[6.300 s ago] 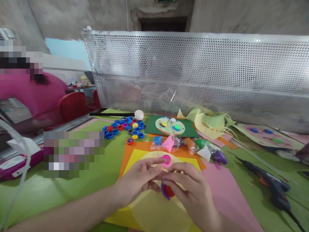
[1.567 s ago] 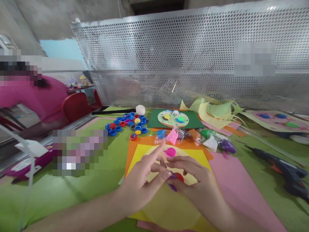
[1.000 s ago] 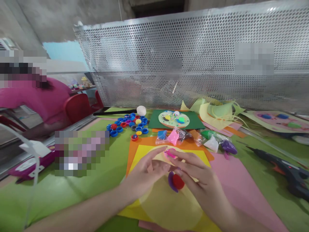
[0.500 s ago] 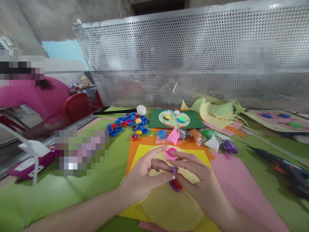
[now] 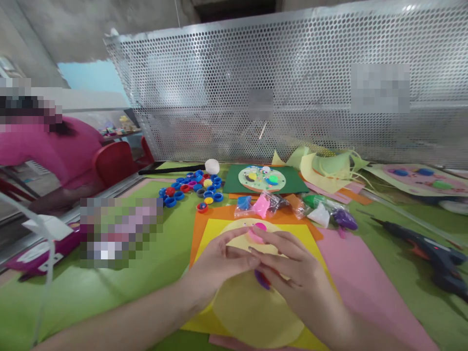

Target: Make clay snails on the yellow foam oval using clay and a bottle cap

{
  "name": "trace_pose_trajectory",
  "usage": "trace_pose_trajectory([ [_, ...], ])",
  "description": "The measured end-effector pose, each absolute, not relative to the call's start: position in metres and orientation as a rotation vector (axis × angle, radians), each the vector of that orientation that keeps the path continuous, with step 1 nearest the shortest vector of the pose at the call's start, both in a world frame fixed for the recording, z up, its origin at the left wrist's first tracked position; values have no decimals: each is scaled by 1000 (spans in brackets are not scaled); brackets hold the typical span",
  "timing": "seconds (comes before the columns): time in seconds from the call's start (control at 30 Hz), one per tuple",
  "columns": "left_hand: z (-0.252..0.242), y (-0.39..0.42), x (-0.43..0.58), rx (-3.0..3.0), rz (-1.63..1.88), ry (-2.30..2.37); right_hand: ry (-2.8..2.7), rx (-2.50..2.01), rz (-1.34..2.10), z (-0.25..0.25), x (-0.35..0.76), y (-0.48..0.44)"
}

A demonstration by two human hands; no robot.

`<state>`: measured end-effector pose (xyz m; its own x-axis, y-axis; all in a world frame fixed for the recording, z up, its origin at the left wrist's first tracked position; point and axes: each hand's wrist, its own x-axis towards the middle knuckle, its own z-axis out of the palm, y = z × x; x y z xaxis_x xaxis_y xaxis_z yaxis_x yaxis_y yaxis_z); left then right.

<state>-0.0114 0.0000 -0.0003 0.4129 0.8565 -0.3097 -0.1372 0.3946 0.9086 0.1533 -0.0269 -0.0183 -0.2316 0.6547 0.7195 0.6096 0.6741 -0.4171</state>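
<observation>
My left hand (image 5: 214, 258) and my right hand (image 5: 298, 268) meet above a pale yellow paper disc (image 5: 258, 312) lying on bright yellow paper (image 5: 312, 236). Their fingertips press together around a small piece of purple clay, which the fingers now hide. Just below the fingertips, a purple and red curved shape (image 5: 262, 279) shows on the disc, partly covered by my right hand. A pink clay shape (image 5: 259, 230) lies near the disc's top, beside my right fingers.
Bottle caps (image 5: 178, 195) lie at the left, a decorated disc (image 5: 261, 180) behind. Bagged clay (image 5: 261, 205) sits beyond the yellow paper. A glue gun (image 5: 435, 253) is at the right. A perforated metal screen (image 5: 226, 83) stands behind; a person in pink (image 5: 69, 151) is at left.
My fingers have closed in over the small purple clay, which showed between them before. The view has shifted slightly.
</observation>
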Motion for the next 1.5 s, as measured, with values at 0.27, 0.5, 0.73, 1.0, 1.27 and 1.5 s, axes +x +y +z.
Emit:
trace_pose_trajectory([
  [0.27,0,1,-14,865,801,860,-1858,-899,121,-14,156,-26],
  [0.5,-2,4,-14,850,798,821,-1770,-955,161,-14,155,-27],
  [0.73,1,5,-12,1029,851,932,-1710,-1006,207,-12,157,-27],
  [1.0,1,2,-14,1082,838,835,-1738,-988,251,-21,154,-27],
  [1.27,0,0,-15,1049,982,910,-1677,-1052,286,-10,156,-31],
  [1.5,4,0,-13,1013,898,871,-1760,-1001,263,-13,158,-25],
])
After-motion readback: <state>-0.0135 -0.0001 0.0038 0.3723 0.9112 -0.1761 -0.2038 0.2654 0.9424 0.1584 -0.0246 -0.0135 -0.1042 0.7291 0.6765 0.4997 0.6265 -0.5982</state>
